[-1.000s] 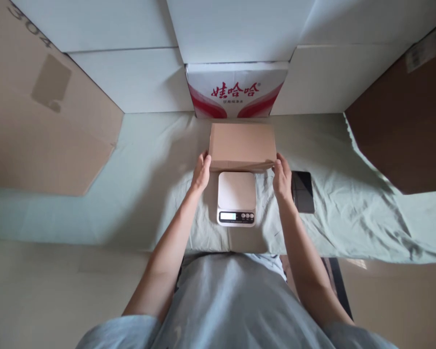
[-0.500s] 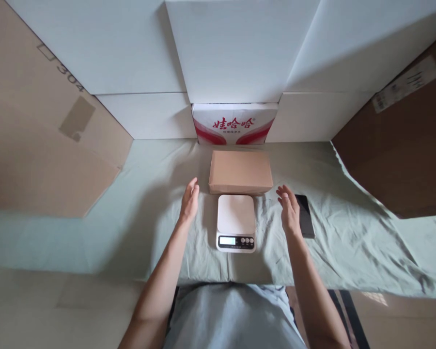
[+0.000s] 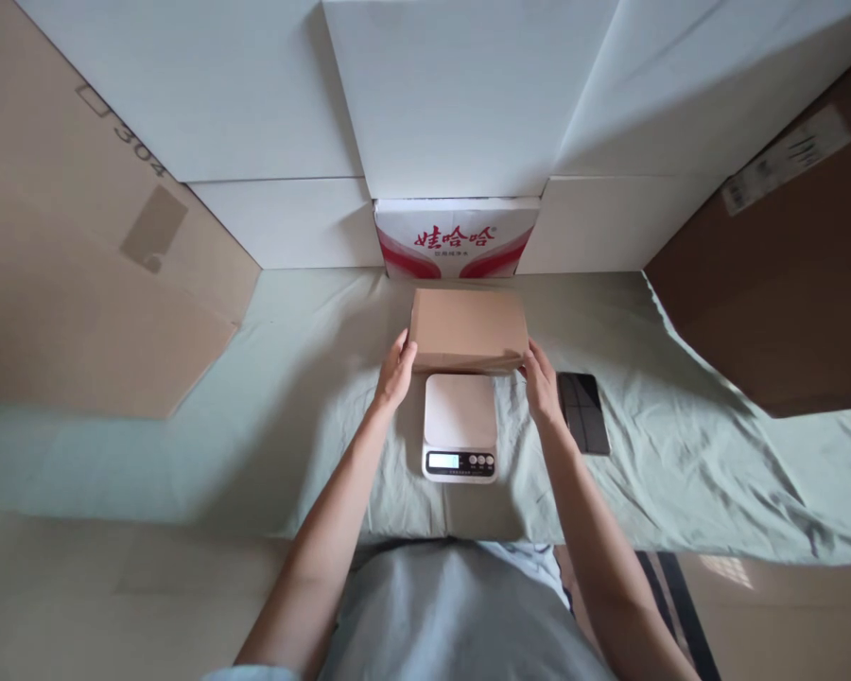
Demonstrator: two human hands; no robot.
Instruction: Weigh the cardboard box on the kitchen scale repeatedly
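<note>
1. Both hands have come inward since half a second ago: then they stood apart from the cardboard box (image 3: 469, 322), and now they meet its ends
2. We see the left grip (image 3: 395, 372) closed on the box's left end, thumb at the front corner, and the right grip (image 3: 540, 380) holding the right end the same way
3. We find the box just behind the kitchen scale (image 3: 460, 410), much where it was half a second ago; whether it is lifted at all we cannot tell
4. Behind the box we see only a narrow strip of cloth before the white printed carton (image 3: 458, 236)
5. On our right, the phone (image 3: 584, 413) lies just beside the right grip, so sideways room is tight there
6. On our left, a broad stretch of the cloth-covered surface (image 3: 304, 331) runs to the large brown carton (image 3: 78, 312)
7. Between the scale and the surface's front edge we have a strip of wrinkled cloth
</note>
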